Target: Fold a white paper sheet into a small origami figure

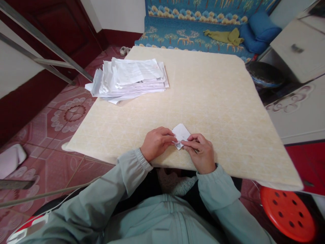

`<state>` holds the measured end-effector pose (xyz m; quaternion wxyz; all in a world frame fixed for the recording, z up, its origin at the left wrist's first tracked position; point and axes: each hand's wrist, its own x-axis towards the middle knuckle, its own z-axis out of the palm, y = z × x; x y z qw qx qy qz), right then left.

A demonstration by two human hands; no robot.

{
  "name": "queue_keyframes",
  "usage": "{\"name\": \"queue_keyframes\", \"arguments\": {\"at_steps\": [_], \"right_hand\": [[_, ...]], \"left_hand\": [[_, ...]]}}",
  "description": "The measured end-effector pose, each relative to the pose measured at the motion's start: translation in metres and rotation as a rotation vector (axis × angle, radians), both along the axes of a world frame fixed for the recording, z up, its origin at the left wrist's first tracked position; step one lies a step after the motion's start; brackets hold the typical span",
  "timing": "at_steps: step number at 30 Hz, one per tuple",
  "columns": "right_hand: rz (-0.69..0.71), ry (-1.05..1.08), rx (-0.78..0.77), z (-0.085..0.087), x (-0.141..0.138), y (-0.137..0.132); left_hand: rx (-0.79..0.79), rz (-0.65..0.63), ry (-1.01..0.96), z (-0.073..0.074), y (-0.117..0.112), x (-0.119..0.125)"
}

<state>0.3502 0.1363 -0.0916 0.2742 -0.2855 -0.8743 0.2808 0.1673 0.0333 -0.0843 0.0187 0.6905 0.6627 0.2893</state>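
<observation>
The left hand (156, 144) and right hand (200, 152) pinch a small folded white paper (181, 135) between their fingertips, close to the near edge of a cream worktop (218, 101). A loose stack of printed sheets (129, 79) lies toward the far left. Even fingertip pressure appears to keep the folded layers aligned.

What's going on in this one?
A person is working on a small folded white paper, pinching it between the fingertips of the left hand and the right hand near the front edge of a cream-topped table. A loose stack of printed papers lies farther back on the table. A red stool sits by the table's near right corner.
</observation>
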Motion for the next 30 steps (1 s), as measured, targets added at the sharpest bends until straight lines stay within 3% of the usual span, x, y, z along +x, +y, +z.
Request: {"name": "queue_keyframes", "arguments": {"at_steps": [6,11,15,30], "right_hand": [[0.031,-0.056,0.117,0.002,0.0005,-0.0015],[0.054,-0.094,0.186,0.001,0.0024,-0.0042],[0.046,-0.11,0.178,0.0021,0.0014,-0.0063],[-0.033,-0.131,0.112,0.0074,-0.0033,-0.0076]], "left_hand": [[0.018,-0.023,0.051,-0.0033,-0.0058,0.002],[0.055,-0.019,0.223,-0.0037,-0.0078,0.0051],[0.078,-0.04,0.315,-0.004,-0.0085,0.0071],[0.074,-0.075,0.342,-0.0068,-0.0093,0.0056]]}}
